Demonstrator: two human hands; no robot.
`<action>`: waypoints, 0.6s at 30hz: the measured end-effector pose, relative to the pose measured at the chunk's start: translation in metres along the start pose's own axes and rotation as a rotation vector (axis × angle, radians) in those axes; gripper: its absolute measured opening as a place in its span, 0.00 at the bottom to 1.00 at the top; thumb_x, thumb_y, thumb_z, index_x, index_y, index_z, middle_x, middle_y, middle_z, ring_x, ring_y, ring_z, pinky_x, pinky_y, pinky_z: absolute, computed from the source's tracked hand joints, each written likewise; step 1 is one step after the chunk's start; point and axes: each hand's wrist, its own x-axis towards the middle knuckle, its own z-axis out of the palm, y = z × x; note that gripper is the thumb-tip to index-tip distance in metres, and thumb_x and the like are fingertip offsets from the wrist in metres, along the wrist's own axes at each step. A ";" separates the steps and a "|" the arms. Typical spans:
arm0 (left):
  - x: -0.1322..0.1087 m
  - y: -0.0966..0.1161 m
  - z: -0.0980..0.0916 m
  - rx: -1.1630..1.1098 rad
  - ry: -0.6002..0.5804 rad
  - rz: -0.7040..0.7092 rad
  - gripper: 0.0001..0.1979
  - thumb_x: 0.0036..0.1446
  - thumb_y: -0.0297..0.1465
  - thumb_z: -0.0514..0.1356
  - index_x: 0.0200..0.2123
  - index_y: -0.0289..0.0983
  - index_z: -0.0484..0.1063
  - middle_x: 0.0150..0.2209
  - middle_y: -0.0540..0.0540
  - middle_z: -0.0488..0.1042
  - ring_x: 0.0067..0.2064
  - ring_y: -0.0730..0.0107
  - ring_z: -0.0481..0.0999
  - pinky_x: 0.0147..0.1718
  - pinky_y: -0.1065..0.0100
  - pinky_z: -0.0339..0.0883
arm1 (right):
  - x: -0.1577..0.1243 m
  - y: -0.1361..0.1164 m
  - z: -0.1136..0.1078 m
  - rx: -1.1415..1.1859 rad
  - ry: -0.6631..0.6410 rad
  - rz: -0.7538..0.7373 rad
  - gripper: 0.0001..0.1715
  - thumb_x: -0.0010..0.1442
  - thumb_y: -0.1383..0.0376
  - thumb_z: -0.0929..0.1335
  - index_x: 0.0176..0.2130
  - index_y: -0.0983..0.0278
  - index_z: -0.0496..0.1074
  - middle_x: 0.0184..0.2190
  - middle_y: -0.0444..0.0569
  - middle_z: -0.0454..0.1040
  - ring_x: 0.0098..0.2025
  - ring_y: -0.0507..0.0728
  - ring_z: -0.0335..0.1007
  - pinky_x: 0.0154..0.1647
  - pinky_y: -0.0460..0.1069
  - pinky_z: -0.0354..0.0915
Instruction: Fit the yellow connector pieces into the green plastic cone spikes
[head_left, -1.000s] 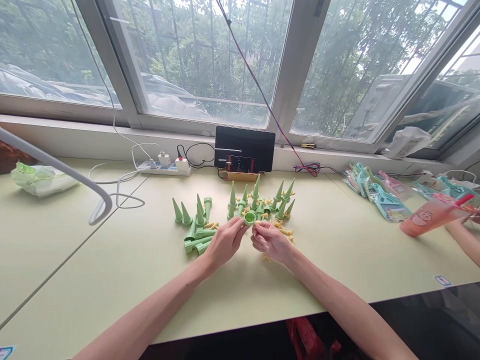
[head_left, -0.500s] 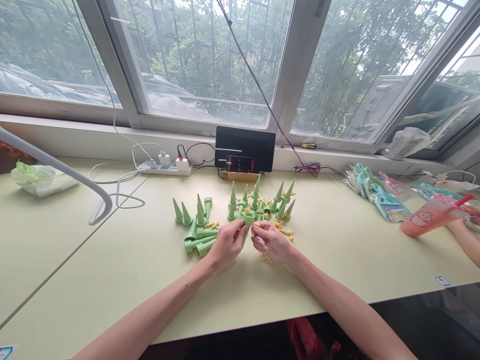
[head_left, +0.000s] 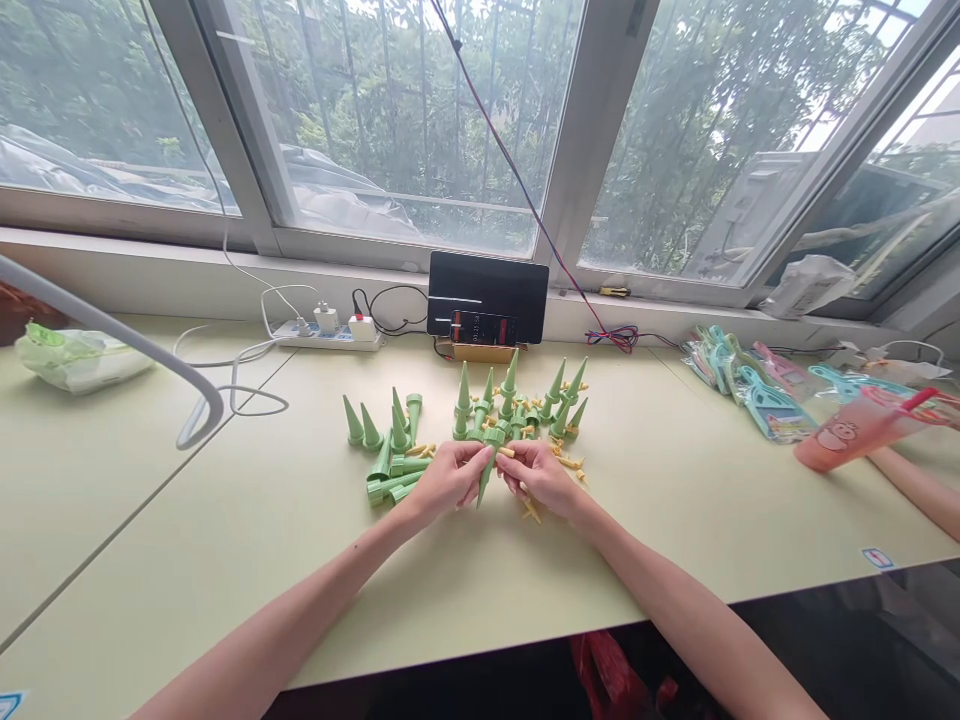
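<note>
A green plastic watering spike (head_left: 489, 462) points tip-down between my hands. My left hand (head_left: 454, 474) is closed on it, with thumb and fingers pinching its side. In my right hand (head_left: 541, 474), the fingertips pinch a small yellow valve piece (head_left: 506, 452) against the spike's upper side. Behind my hands stand several green spikes (head_left: 510, 385), tips up, with yellow pieces among them. More green spikes (head_left: 386, 489) lie beside my left hand. Loose yellow pieces (head_left: 571, 462) lie beyond my right hand, and another (head_left: 531, 511) lies just below it.
A phone (head_left: 484, 328) leans on a dark tablet (head_left: 487, 290) at the back. A power strip (head_left: 330, 338) with cables sits left of them. On the right are bagged brush sets (head_left: 776, 405), a pink drink cup (head_left: 844, 435) and another person's arm (head_left: 915, 490).
The spike in my left hand has tilted so its open top no longer faces me and its tip shows. The yellow piece now shows more clearly at its side.
</note>
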 end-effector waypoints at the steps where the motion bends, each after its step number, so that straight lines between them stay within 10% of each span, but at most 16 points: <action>1: 0.000 0.000 -0.001 -0.019 -0.012 -0.012 0.22 0.60 0.47 0.58 0.24 0.35 0.65 0.11 0.56 0.59 0.13 0.80 0.56 0.16 0.74 0.53 | 0.000 0.000 0.000 -0.028 0.004 -0.008 0.20 0.64 0.53 0.68 0.27 0.64 0.67 0.16 0.39 0.65 0.16 0.48 0.56 0.17 0.44 0.55; 18: 0.001 -0.007 -0.004 -0.066 -0.085 -0.025 0.23 0.60 0.49 0.57 0.26 0.35 0.68 0.13 0.57 0.58 0.13 0.80 0.56 0.15 0.74 0.50 | -0.001 0.005 -0.002 -0.163 0.042 -0.066 0.17 0.64 0.55 0.67 0.28 0.63 0.69 0.15 0.39 0.65 0.15 0.49 0.57 0.18 0.45 0.55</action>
